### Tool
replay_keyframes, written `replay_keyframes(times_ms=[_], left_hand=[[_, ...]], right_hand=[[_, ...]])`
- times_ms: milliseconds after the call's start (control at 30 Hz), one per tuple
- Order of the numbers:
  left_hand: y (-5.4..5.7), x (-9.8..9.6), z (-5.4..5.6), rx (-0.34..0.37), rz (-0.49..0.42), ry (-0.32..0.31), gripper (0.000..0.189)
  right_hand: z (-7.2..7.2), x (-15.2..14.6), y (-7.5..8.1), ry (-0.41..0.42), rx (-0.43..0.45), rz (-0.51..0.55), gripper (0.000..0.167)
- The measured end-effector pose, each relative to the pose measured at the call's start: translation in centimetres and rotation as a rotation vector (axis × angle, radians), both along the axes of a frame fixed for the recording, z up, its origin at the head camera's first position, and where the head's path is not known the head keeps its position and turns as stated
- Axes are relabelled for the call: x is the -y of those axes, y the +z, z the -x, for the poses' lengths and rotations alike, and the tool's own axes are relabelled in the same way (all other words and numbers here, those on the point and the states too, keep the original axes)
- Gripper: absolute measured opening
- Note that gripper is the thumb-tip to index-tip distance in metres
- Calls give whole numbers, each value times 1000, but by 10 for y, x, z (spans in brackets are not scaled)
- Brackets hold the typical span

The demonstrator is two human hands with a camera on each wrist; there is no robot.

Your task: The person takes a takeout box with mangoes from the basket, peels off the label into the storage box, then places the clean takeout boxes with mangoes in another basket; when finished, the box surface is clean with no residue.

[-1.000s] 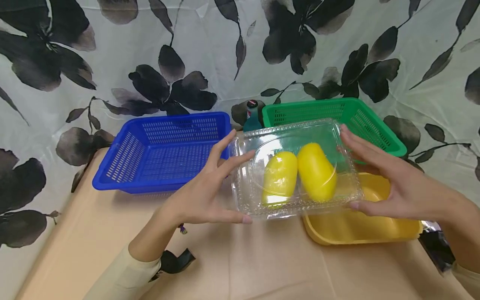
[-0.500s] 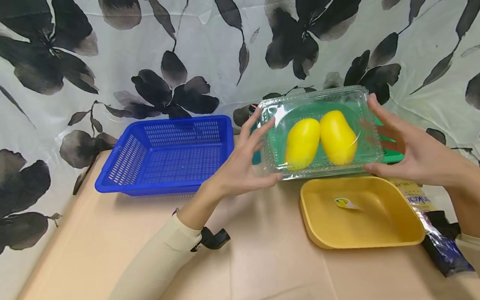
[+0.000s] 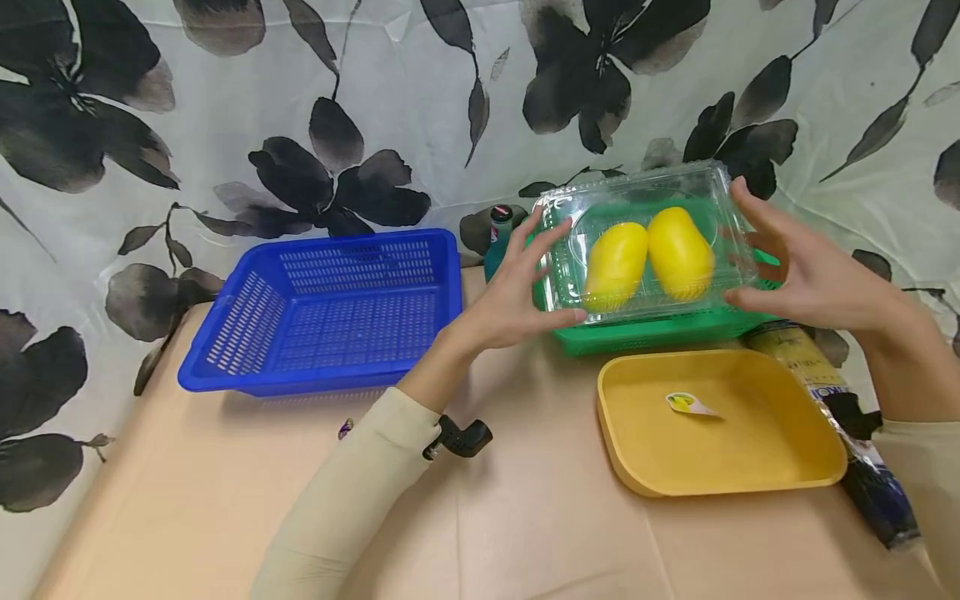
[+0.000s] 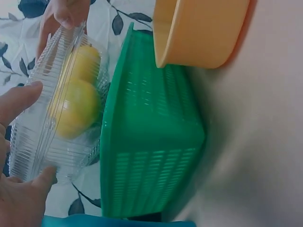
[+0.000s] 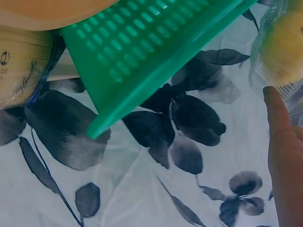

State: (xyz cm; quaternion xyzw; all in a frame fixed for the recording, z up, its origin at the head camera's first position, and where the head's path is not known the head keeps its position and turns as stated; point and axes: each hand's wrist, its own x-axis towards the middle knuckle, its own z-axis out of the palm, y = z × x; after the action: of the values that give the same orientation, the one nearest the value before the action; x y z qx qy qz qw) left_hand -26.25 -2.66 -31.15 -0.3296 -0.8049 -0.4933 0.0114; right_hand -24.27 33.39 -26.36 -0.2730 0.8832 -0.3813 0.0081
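Observation:
A clear plastic clamshell container (image 3: 637,185) with its lid closed holds two yellow mangoes, one mango (image 3: 617,265) left of the other mango (image 3: 678,254). My left hand (image 3: 517,296) grips its left end, thumb at the near corner and fingers over the far side. At the right end my right hand (image 3: 813,271) holds it the same way. The container hangs tilted over the green basket (image 3: 637,335). In the left wrist view, a gap separates the container from the basket's rim (image 4: 111,109). Little of the right hand (image 5: 286,156) shows in the right wrist view.
A blue basket (image 3: 337,385) stands left. In front of the green basket sits a yellow tub (image 3: 720,467) with a small sticker (image 3: 690,404) inside. A spaghetti pack (image 3: 806,362) lies right of the tub. Behind my left hand stands a teal bottle (image 3: 498,237).
Both hands have carried the container with the mangoes away from me and to the right, from before the baskets to above the green one. The yellow tub is now uncovered.

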Motion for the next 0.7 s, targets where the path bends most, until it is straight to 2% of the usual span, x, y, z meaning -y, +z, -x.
replay_keyframes(times_ms=[100,267,367,500,700], left_hand=[[-1,-5,8,30,19,0,102],[-3,-12,21,7,128,24,104],[-5,-14,26,21,183,52,107],[-12,-17,30,63,252,61,109],[-19,-23,31,53,310,68,109]], right_hand=[[8,-4,-4,-24,31,-18,115],[20,-8,-12,-41,75,-63,111],[28,-8,-17,-45,125,-90,108],[34,-7,-22,-54,195,-130,107],[38,-7,-28,-66,313,-188,102]])
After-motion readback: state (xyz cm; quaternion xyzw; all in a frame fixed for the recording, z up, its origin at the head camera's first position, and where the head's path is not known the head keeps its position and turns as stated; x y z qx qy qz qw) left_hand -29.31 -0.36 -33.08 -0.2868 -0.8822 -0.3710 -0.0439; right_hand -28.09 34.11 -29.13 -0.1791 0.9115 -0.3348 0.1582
